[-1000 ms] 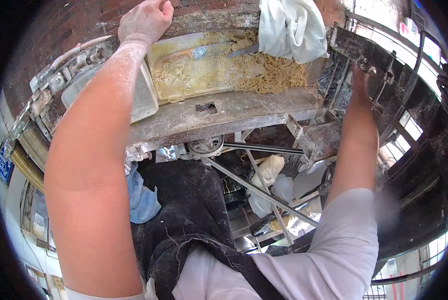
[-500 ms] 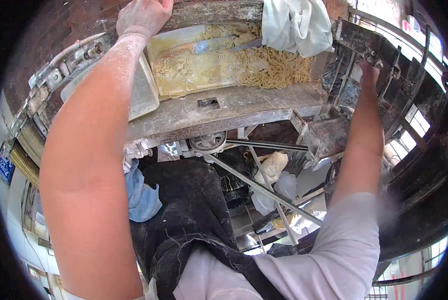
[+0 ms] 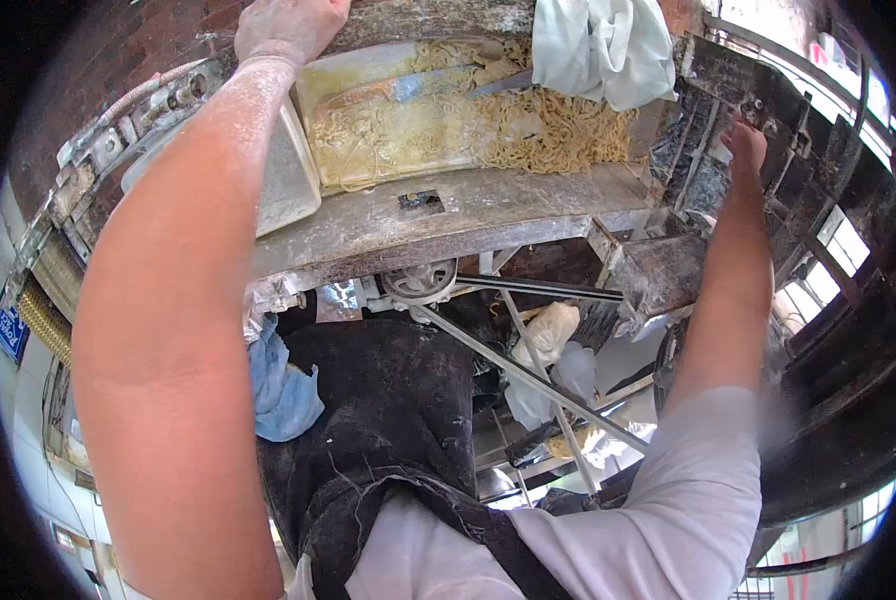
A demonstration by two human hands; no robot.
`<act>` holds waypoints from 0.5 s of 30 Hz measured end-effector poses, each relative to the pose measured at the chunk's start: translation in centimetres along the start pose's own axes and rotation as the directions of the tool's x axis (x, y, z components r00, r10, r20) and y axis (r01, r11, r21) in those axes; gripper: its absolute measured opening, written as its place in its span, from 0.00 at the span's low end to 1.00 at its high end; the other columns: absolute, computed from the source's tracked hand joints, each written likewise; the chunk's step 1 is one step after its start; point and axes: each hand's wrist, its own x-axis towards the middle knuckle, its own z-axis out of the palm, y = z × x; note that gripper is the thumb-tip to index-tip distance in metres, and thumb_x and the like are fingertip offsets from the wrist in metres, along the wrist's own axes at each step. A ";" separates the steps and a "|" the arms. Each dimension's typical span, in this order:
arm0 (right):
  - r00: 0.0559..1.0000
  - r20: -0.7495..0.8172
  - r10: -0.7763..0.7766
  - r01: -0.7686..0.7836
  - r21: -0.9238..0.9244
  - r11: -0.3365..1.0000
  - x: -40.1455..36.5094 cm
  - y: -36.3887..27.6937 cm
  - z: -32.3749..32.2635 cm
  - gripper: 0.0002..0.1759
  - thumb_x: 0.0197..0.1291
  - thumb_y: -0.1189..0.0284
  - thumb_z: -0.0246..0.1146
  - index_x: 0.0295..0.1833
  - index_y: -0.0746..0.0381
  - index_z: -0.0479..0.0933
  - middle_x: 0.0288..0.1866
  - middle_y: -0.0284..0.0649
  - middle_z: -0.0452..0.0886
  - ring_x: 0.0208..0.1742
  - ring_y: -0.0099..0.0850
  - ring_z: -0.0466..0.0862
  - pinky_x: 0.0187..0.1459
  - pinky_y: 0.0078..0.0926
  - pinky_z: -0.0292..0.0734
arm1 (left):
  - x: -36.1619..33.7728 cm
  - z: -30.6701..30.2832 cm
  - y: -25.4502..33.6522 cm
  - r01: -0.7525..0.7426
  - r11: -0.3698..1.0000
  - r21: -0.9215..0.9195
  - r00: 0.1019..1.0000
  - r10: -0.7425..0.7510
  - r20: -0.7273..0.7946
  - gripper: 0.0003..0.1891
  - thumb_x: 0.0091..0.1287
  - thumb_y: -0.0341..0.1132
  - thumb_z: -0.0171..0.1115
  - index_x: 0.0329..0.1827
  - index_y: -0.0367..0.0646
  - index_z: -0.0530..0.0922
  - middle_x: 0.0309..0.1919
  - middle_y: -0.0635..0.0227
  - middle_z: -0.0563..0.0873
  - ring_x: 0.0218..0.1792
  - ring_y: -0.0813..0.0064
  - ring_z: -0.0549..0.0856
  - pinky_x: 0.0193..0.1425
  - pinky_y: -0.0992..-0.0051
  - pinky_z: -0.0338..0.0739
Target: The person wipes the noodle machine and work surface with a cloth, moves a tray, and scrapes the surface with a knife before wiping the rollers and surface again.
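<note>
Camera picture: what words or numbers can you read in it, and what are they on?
"ROYAL", or so it seems: big white letters, tilted, on the blue sign at the far left edge.
The smaller marks under that word are too blurred to read.
I can't make out any words on the shiny patch by the wheel, and I can read no numbers anywhere.

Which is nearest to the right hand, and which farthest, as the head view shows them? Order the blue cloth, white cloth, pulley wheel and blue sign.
From the right hand:
1. White cloth, upper right, left of the hand.
2. Pulley wheel, near the middle.
3. Blue cloth, lower and farther left.
4. Blue sign, far left edge.
</note>
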 end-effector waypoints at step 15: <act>0.972 -0.138 -0.192 0.187 -0.050 0.981 5.7 3.5 1.6 0.14 0.56 0.71 0.71 0.46 0.68 0.85 0.35 0.35 0.83 0.37 0.29 0.80 0.42 0.31 0.76 | -0.4 0.1 0.3 -0.003 1.000 0.005 1.000 0.003 -0.031 0.11 0.69 0.42 0.59 0.38 0.46 0.85 0.39 0.54 0.90 0.44 0.48 0.89 0.51 0.53 0.83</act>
